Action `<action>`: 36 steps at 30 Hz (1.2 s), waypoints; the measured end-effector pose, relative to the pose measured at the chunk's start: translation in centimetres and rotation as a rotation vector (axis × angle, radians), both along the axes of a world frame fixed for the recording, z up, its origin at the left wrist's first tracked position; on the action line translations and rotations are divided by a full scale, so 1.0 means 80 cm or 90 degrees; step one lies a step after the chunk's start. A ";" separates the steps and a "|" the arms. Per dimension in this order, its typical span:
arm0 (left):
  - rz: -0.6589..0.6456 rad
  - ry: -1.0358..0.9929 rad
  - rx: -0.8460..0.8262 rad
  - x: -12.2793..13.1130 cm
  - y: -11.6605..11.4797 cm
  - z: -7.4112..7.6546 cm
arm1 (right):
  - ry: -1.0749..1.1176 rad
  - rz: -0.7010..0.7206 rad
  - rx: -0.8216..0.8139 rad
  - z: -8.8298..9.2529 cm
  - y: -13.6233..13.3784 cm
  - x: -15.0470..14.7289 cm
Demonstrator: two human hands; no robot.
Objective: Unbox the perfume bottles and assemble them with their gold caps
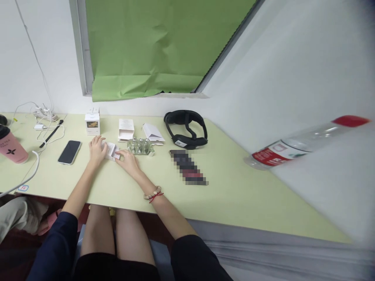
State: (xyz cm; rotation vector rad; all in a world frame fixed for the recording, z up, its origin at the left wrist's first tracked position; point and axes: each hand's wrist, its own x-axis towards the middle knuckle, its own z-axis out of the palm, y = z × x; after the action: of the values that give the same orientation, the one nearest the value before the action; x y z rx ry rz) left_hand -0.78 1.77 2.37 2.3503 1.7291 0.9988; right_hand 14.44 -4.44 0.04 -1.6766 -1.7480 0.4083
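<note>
**Two hands on a small white packet at a pale green table**

Both of my hands meet on a small white paper packet near the far edge of the pale yellow-green table. My left hand curls over its left end; I cannot tell whether it pinches. My right hand lies flat, fingers together, tips touching the packet. A clear ribbed plastic piece sits just beside it, and a black smartphone lies to the left. Crumpled green paper covers the window in the white wall.
</note>
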 end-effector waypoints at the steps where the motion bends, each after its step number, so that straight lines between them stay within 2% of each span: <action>1: -0.016 0.017 -0.006 0.002 -0.001 -0.002 | 0.001 0.003 0.000 0.000 0.000 0.000; 7: -0.059 0.121 -0.042 0.009 -0.003 -0.014 | -0.012 0.005 -0.026 0.001 -0.002 -0.001; 12: -0.071 0.138 -0.035 0.012 -0.002 -0.012 | -0.018 0.005 -0.026 -0.002 0.000 0.002; 18: -0.022 0.149 -0.021 0.014 -0.002 -0.004 | -0.022 0.030 -0.018 -0.001 0.000 0.004; 22: -0.019 0.146 -0.018 0.013 -0.001 -0.004 | -0.021 0.022 -0.023 0.003 -0.002 0.004; 26: 0.010 0.119 -0.018 0.008 0.004 -0.004 | 0.005 0.017 0.013 0.003 -0.001 0.002; 29: 0.030 0.099 -0.021 0.001 0.009 -0.001 | 0.056 0.021 0.018 0.000 0.001 0.002; 33: 0.036 0.081 -0.024 -0.006 0.011 0.004 | 0.241 0.089 0.026 -0.004 0.004 0.002; 36: 0.032 0.068 -0.021 -0.007 0.009 0.006 | 0.351 0.104 0.024 -0.007 0.006 0.001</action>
State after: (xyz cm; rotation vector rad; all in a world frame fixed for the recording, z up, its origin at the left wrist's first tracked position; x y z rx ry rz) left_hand -1.34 2.52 2.85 2.3924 1.8360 0.8587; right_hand 14.54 -3.96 -0.51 -1.2404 -1.4634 0.8187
